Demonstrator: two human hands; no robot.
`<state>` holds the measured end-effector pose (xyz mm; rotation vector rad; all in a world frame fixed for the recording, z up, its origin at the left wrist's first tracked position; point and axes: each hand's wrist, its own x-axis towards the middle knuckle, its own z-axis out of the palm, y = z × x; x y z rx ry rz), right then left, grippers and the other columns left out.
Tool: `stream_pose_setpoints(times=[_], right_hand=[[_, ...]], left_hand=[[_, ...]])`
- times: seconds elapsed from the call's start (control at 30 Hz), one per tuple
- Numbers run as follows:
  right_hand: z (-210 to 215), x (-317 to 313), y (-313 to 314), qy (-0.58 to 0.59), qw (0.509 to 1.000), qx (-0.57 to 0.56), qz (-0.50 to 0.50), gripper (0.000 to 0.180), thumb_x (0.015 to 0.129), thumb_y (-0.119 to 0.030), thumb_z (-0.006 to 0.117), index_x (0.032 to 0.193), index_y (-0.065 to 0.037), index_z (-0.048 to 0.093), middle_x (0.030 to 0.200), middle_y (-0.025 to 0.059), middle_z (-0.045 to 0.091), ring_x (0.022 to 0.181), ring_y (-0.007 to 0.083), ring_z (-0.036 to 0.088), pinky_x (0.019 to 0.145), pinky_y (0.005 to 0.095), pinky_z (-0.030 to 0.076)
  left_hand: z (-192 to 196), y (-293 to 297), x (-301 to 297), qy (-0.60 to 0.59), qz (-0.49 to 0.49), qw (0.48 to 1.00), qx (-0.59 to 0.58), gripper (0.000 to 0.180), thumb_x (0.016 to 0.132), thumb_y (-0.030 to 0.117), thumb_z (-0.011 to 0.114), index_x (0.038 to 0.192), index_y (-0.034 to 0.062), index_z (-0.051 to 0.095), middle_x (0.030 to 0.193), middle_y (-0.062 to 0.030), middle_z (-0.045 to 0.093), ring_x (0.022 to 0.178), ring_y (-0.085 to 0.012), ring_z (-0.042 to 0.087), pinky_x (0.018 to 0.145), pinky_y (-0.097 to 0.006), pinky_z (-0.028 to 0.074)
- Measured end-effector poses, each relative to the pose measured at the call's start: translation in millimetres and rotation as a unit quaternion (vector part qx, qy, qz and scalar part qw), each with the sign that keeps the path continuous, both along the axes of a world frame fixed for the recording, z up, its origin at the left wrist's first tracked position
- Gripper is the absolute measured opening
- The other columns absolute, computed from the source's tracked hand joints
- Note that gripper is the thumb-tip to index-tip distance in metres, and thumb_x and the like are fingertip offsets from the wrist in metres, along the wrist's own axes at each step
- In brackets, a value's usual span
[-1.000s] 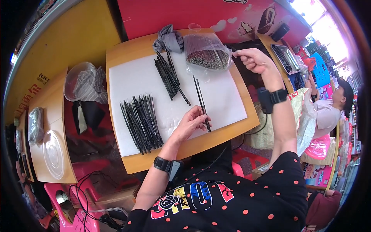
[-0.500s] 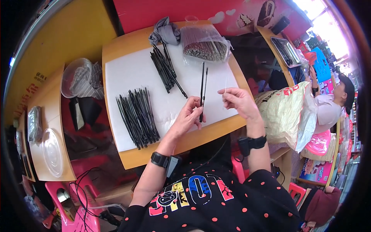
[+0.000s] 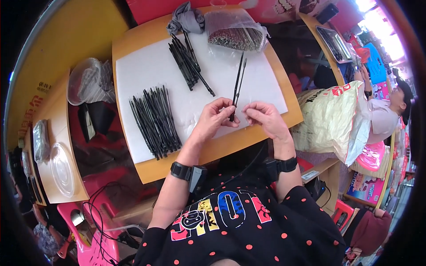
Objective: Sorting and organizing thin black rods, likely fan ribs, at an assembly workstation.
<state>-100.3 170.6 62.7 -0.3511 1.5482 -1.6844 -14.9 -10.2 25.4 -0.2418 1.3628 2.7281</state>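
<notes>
My left hand (image 3: 216, 118) is closed on two thin black sticks (image 3: 238, 84), held upright with their tops spread slightly apart. One of them shows a small thickening near its tip. Close to their right, my right hand (image 3: 265, 119) has thumb and forefinger pinched together; whatever is between them is too small to make out. On the white sheet (image 3: 137, 73) lies a wide row of similar black sticks in clear sleeves (image 3: 155, 123). Farther back is a smaller, looser bunch of black sticks (image 3: 185, 64).
A clear bag packed with thin sticks (image 3: 235, 37) and a grey cloth (image 3: 186, 18) lie along the table's far edge. A large woven sack (image 3: 328, 119) stands at the right, beside another person (image 3: 386, 113). A side table (image 3: 53, 111) at the left carries a clear tub (image 3: 84, 84).
My right hand has moved left and nearer, close to my left hand. The thin clear strip seen at its fingers before no longer shows plainly. The view has shifted slightly.
</notes>
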Motion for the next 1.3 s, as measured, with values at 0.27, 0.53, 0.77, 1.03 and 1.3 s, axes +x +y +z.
stream_pose_setpoints(times=[0.27, 0.53, 0.77, 1.03, 1.3], right_hand=[[-5.1, -0.4, -10.1, 0.051, 0.998, -0.008, -0.032, 0.019, 0.090, -0.013, 0.059, 0.105, -0.002, 0.065, 0.075, -0.0030, 0.059, 0.067, 0.0037, 0.051, 0.062, 0.0179, 0.043], [-1.3, 0.5, -12.4, 0.026, 0.996, -0.021, -0.084, 0.019, 0.090, -0.013, 0.059, 0.104, -0.002, 0.065, 0.074, -0.0034, 0.057, 0.065, 0.0037, 0.050, 0.061, 0.0183, 0.042], [-2.7, 3.0, -11.6, -0.006, 0.998, -0.036, -0.056, 0.015, 0.089, -0.011, 0.059, 0.098, 0.000, 0.064, 0.075, -0.0015, 0.058, 0.065, 0.0047, 0.051, 0.060, 0.0188, 0.042], [-5.3, -6.2, 1.5, -0.046, 0.995, -0.077, -0.040, 0.012, 0.087, -0.006, 0.059, 0.098, -0.001, 0.062, 0.079, 0.0067, 0.062, 0.069, 0.0117, 0.057, 0.064, 0.0215, 0.046], [-12.4, -0.2, -22.0, 0.036, 0.982, -0.114, -0.144, 0.015, 0.085, -0.006, 0.063, 0.100, -0.003, 0.061, 0.084, 0.0096, 0.068, 0.072, 0.0123, 0.063, 0.065, 0.0220, 0.050]], left_hand=[[2.1, 0.0, 1.9, 0.005, -0.018, 1.000, -0.024, 0.015, 0.092, 0.015, 0.056, 0.099, 0.0025, 0.052, 0.088, -0.0028, 0.052, 0.078, -0.0155, 0.064, 0.061, -0.026, 0.057], [3.2, -0.9, 1.8, -0.009, -0.021, 1.000, -0.013, 0.020, 0.091, 0.016, 0.058, 0.104, 0.0016, 0.051, 0.087, -0.0044, 0.054, 0.077, -0.0160, 0.064, 0.056, -0.025, 0.057], [3.4, -1.3, 1.8, -0.006, -0.031, 0.999, -0.028, 0.021, 0.092, 0.018, 0.057, 0.104, 0.0023, 0.052, 0.087, -0.0036, 0.052, 0.076, -0.0147, 0.063, 0.057, -0.025, 0.056], [7.3, -3.9, 1.8, -0.040, -0.003, 0.998, 0.056, 0.022, 0.094, 0.020, 0.053, 0.107, 0.0039, 0.048, 0.081, -0.0054, 0.053, 0.074, -0.0235, 0.067, 0.059, -0.027, 0.058], [6.4, -10.7, 2.9, -0.048, -0.037, 0.989, 0.132, 0.021, 0.094, 0.022, 0.054, 0.104, 0.0046, 0.047, 0.081, -0.0046, 0.053, 0.076, -0.0280, 0.068, 0.061, -0.027, 0.059]])
